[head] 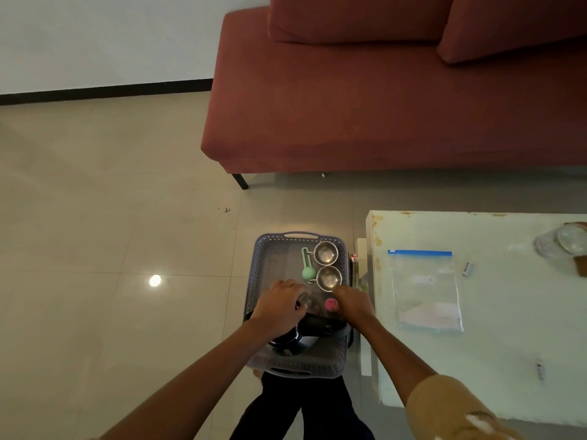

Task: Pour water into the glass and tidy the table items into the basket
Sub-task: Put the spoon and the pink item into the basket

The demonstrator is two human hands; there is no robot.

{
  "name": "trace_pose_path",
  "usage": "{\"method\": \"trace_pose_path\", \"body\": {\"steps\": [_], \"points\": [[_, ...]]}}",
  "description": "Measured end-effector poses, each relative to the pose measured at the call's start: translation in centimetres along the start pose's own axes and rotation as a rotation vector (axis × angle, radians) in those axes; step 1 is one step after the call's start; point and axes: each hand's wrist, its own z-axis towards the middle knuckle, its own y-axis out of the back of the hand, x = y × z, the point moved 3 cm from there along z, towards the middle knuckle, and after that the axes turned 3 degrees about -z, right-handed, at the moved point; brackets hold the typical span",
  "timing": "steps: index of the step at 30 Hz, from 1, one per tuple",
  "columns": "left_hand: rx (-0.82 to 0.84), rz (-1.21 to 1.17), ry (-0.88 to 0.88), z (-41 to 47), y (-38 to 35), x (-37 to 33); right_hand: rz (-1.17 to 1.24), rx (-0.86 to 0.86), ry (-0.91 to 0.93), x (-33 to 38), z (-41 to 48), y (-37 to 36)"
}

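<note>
I see both hands down in the grey perforated plastic basket [263, 258], which sits on the tiled floor [127, 242] just beside the white table [508, 360]. Left hand [279, 304] curls over a clear rounded glass piece [307, 301], gripping it above a black round pan [320, 323]. Right hand [354, 304] is curled at a small pink round item [331, 303]; I can't tell if it pinches it. 2 steel handled cups [324, 251] and a mint-green tool [308, 271] lie at the basket's far end. A clear zip bag with blue seal [425, 290] lies flat on the table.
</note>
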Motion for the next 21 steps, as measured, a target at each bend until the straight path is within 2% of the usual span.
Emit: {"method": "trace_pose_path", "body": {"steps": [5, 7, 10, 17, 21], "points": [[0.023, -0.029, 0.023, 0.1, 0.7, -1.1, 0.383, -0.182, -0.136, 1.5, -1.1, 3.8], [0.013, -0.038, 0.018, 0.0, 1.3, -1.7, 0.526, -0.258, -0.131, 2.3, -2.2, 5.6], [-0.024, -0.079, 0.027, -0.6, 2.3, -2.4, 0.654, -0.274, -0.081, 3.8, -4.0, 7.7], [-0.041, -0.104, 0.024, -3.5, 3.6, -3.1, 0.634, -0.169, 0.066, 6.6, -8.1, 10.1], [-0.122, -0.143, 0.054, -5.8, 2.6, -3.6, 0.554, -0.125, 0.096, 7.3, -10.7, 10.9]]}}
